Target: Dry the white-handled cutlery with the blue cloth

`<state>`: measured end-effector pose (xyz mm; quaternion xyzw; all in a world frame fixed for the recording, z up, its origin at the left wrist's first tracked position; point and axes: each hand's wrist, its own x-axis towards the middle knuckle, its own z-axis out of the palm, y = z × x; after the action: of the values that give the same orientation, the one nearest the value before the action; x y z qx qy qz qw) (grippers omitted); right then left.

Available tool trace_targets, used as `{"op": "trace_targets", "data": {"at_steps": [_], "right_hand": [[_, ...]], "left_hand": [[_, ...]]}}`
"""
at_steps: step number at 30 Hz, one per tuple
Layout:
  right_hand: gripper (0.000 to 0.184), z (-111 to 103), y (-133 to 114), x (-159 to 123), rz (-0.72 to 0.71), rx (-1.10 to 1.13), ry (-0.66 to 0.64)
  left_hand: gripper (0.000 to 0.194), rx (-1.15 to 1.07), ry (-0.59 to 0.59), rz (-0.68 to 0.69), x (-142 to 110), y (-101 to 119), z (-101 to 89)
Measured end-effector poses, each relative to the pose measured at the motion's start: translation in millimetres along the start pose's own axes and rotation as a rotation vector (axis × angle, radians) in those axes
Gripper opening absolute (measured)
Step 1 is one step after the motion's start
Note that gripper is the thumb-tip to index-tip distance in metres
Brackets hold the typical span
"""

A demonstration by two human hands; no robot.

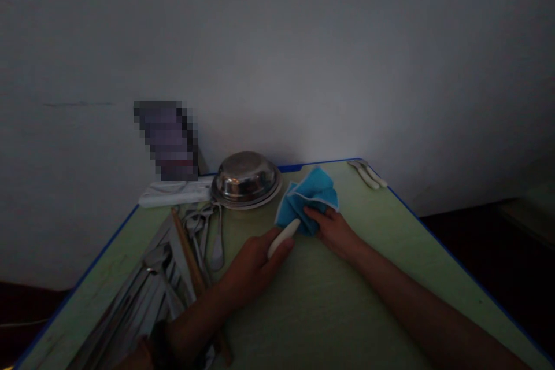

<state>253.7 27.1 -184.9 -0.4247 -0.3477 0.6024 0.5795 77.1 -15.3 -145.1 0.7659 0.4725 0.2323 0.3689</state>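
Observation:
My left hand [259,263] is closed round the thick handle of a white-handled utensil [284,238]. The utensil's far end is hidden in a blue cloth [313,191] with a pale edge, so its kind does not show. My right hand [333,231] pinches that cloth from the right, thumb on top, just above the table. Two pieces of cutlery with white handles [369,178] lie side by side at the far right corner; their metal ends are too dim to name.
Left of my hands, a cutlery tray [143,300] holds metal utensils, with spoons [218,243] and a wooden stick [187,248] beside it. Upturned steel bowls [245,176] stand at the back near a white folded item [173,192] and a blurred-out upright object [169,141]. The green table [329,312] meets the wall.

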Motion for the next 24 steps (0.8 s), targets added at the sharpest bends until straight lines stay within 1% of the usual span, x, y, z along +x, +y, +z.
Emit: {"op": "trace_targets", "data": {"at_steps": [2,5,7,9,10,12,15,18,19,21,24], "right_hand": [[0.017,3,-5,-3,-0.009,-0.045,0.003],[0.018,6,-11,-6,-0.018,-0.072,0.007],[0.019,7,-10,-6,-0.009,-0.061,-0.002],[0.019,7,-8,-4,0.018,-0.034,-0.007],[0.020,7,-6,-3,0.037,-0.015,-0.005],[0.023,8,-4,-1,0.079,0.036,0.002],[0.023,10,-5,0,0.126,0.123,0.017],[0.020,12,-11,0,0.157,0.197,0.048],[0.018,12,-12,1,0.165,0.217,0.061],[0.013,11,-13,2,0.176,0.253,0.084],[0.007,10,-14,5,0.181,0.294,0.101]], "left_hand": [[0.030,-0.015,0.035,0.005,-1,-1,-0.7],[0.028,-0.044,0.125,0.000,-2,-4,-0.7],[0.025,-0.066,0.195,-0.002,-2,-6,0.2],[0.023,-0.076,0.239,0.016,-2,-7,1.2],[0.023,-0.073,0.243,0.035,-2,-7,1.5],[0.021,-0.055,0.209,0.089,-3,-6,1.2],[0.019,-0.028,0.104,0.184,-6,-4,-0.7],[0.024,-0.016,0.018,0.259,-10,-4,-2.5],[0.026,-0.023,0.012,0.272,-11,-5,-2.5],[0.029,-0.062,0.037,0.276,-12,-8,-1.4],[0.024,-0.120,0.105,0.242,-11,-12,2.1]]}}
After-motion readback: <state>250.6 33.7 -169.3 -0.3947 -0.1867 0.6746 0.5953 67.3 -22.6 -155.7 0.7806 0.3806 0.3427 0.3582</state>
